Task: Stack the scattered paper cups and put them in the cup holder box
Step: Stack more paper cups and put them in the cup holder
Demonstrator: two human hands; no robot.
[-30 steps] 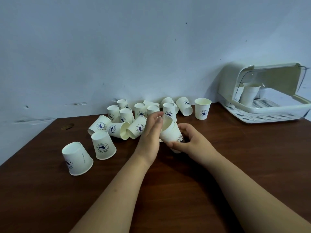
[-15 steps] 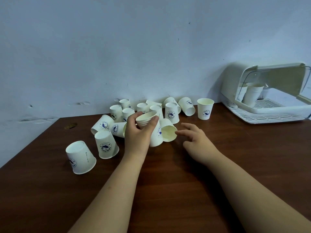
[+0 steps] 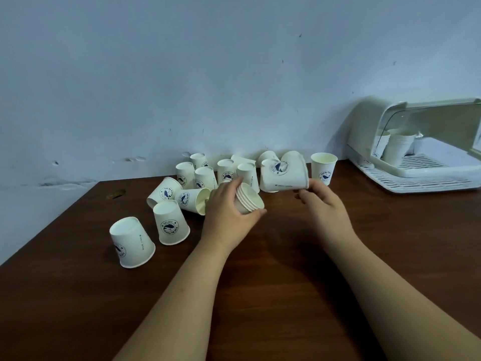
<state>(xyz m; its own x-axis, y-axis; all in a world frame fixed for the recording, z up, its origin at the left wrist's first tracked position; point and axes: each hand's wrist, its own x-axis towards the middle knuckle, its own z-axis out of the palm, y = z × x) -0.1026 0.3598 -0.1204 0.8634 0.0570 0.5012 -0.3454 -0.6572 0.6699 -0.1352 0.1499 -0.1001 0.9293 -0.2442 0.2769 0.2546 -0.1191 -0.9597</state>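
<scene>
Head view: two hands work above a brown counter [image 3: 260,282].
Left hand [image 3: 229,212]: fingers curled around a stack [image 3: 250,201] of nested cups, its mouth facing right.
Right hand [image 3: 322,201]: fingers pinch one cup [image 3: 285,175] at the rim, lifted on its side.
Loose cups [image 3: 170,227]: scattered behind and left of the hands.
Box [image 3: 364,126]: far right, lid up, cups inside.
</scene>
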